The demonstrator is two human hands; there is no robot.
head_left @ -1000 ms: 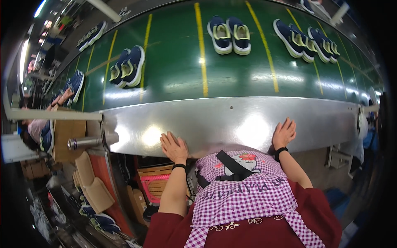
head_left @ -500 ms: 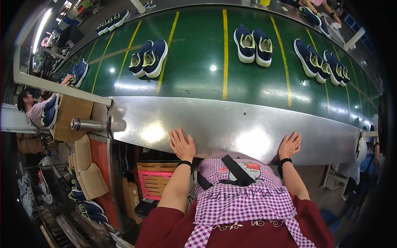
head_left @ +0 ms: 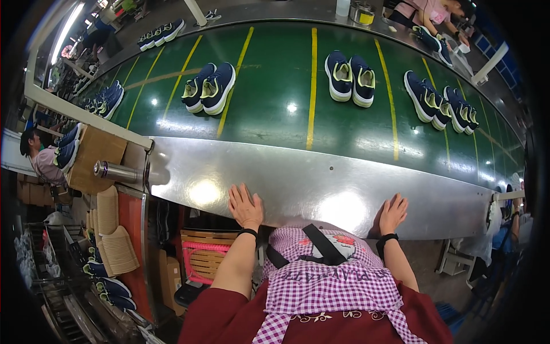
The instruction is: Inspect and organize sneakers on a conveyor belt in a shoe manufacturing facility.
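Observation:
My left hand [head_left: 245, 207] lies flat on the shiny metal ledge [head_left: 275, 172], fingers spread and nothing in it. To the right, my right hand [head_left: 393, 215] rests on the same ledge, also open and holding nothing. Beyond the ledge is a green conveyor belt [head_left: 269, 109] with yellow cross lines. A pair of navy sneakers [head_left: 350, 80] with white soles stands on it at the middle. Another sneaker pair [head_left: 209, 89] is farther left, and more sneakers [head_left: 427, 100] are at the right. Neither hand touches any shoe.
A steel flask [head_left: 117, 171] lies at the ledge's left end, by a cardboard box [head_left: 100, 157] with sneakers on it. Tan insole-shaped stacks [head_left: 117, 249] and a wooden-slatted chair [head_left: 209, 255] are below. Co-workers sit at left and across the belt.
My view has tilted slightly, so the belt and shoes appear lower. Both hands stay flat on the ledge. The co-worker at left has drawn an arm back from the belt.

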